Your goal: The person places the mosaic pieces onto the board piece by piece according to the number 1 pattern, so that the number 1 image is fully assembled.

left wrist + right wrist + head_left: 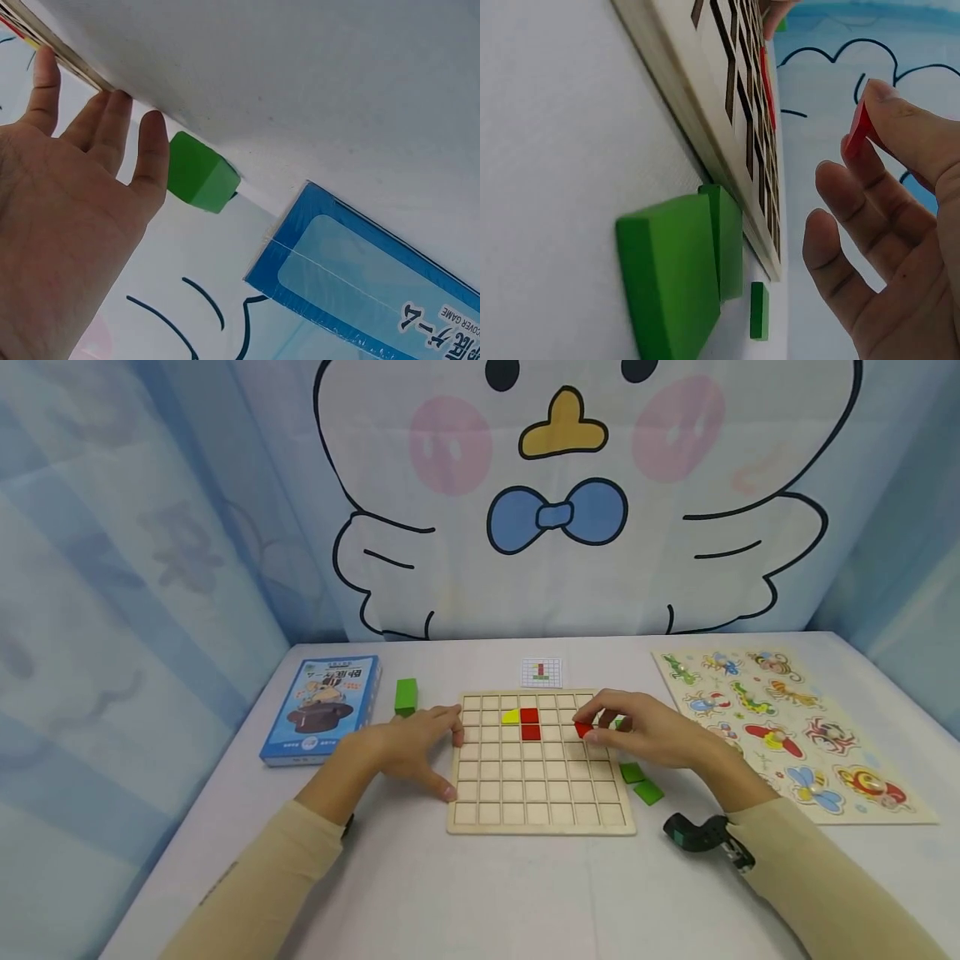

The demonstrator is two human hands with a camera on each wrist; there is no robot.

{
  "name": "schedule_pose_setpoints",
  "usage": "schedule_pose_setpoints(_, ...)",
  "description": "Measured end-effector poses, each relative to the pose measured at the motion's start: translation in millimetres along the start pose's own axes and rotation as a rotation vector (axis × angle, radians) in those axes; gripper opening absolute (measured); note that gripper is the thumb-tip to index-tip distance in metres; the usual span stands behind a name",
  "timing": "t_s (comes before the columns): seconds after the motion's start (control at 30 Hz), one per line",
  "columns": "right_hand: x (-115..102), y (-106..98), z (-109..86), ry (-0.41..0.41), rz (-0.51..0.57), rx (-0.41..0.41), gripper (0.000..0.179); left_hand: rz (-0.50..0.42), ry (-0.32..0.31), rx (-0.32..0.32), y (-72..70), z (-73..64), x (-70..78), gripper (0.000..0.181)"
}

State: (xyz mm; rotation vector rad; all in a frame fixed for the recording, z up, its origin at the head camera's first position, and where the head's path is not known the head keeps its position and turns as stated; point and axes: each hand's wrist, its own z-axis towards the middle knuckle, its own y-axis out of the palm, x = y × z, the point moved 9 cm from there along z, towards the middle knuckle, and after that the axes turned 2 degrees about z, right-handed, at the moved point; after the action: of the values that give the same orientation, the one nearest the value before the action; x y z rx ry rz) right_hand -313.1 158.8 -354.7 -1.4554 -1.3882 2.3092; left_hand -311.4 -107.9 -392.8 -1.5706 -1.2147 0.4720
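L hand [414,745]: grip apart, fingers and thumb touching L edge of grid board [536,814]; nothing held. Caution: excess push may skew board, esp. w/ no firm stop opposite; seated pcs. could shift. Board, upper ctr.: yellow pc. [511,717], then two red tiles [531,732], one nearer than the other, in adj. cells. R hand [645,727]: grip clamped on loose red tile [860,127], thumb vs. index finger, held clear of board surface nr. its R side. Caution: edge pinch is small; tile may slip, or lodge across a divider if released off-sq. Green tiles [648,792] lie just off board's R edge, one partly hidden by R hand; a low wrist may knock them.

Surface: worktop [525,893], white, flat. L to R: blue box [322,710], green block [406,695], pattern card [542,673] beyond board, insect-picture sheet [795,727] partly behind R arm. Room: blue-patterned curtain [150,652] at L; rear backdrop [555,585] w/ cartoon bird, bow tie; bluish fabric [907,577] at R.
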Motion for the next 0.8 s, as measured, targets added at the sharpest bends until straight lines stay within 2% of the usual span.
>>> schedule_pose_setpoints(0.2, -7, 5, 10.6, -0.049, 0.021, -0.001, 0.025, -0.008, 0.004, 0.001, -0.6, -1.2, 0.8, 0.063)
schedule_pose_setpoints(0.8, -15, 26, 33.3, -0.036, 0.057, -0.055, 0.025, -0.007, 0.011, 0.004, -0.1, -0.7, 0.7, 0.063)
